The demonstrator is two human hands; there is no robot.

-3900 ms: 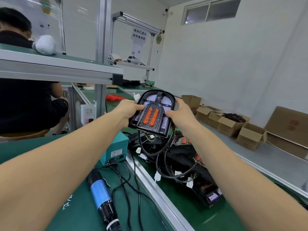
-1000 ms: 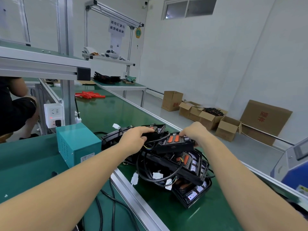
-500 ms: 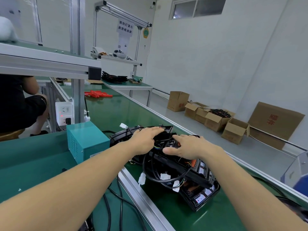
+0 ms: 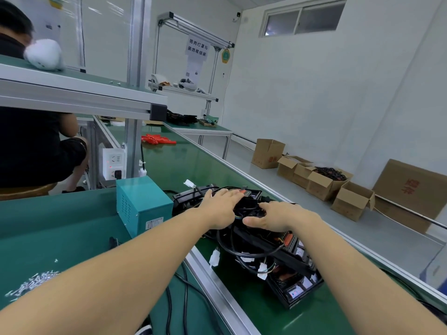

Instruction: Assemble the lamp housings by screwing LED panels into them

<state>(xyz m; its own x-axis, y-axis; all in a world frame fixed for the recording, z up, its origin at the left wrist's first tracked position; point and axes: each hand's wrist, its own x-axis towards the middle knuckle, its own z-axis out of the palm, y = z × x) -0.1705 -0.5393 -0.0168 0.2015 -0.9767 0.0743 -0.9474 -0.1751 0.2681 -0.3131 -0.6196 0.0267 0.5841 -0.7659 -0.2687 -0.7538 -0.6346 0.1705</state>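
A pile of black lamp housings (image 4: 294, 284) with LED panels, black cables and white plugs lies on the green belt (image 4: 254, 301). My left hand (image 4: 221, 206) lies on the far top of the pile with its fingers stretched forward. Just right of it, my right hand (image 4: 278, 215) rests flat on the pile, thumb spread out toward me. Neither hand curls round anything. The topmost housing is mostly hidden under my hands; a small red part (image 4: 244, 190) shows past my left fingertips. Loose silver screws (image 4: 36, 281) lie on the bench at the near left.
A teal power box (image 4: 141, 205) stands left of the pile, behind a metal rail (image 4: 217, 293). Black cords (image 4: 183, 301) trail near me. A socket strip (image 4: 112, 163), red parts (image 4: 158, 139), cardboard boxes (image 4: 321, 182) on the floor and a seated person (image 4: 31, 141) surround the bench.
The housing I held up in both hands has come down onto the pile. My hands have since flattened on top of it, and the view has shifted a little.
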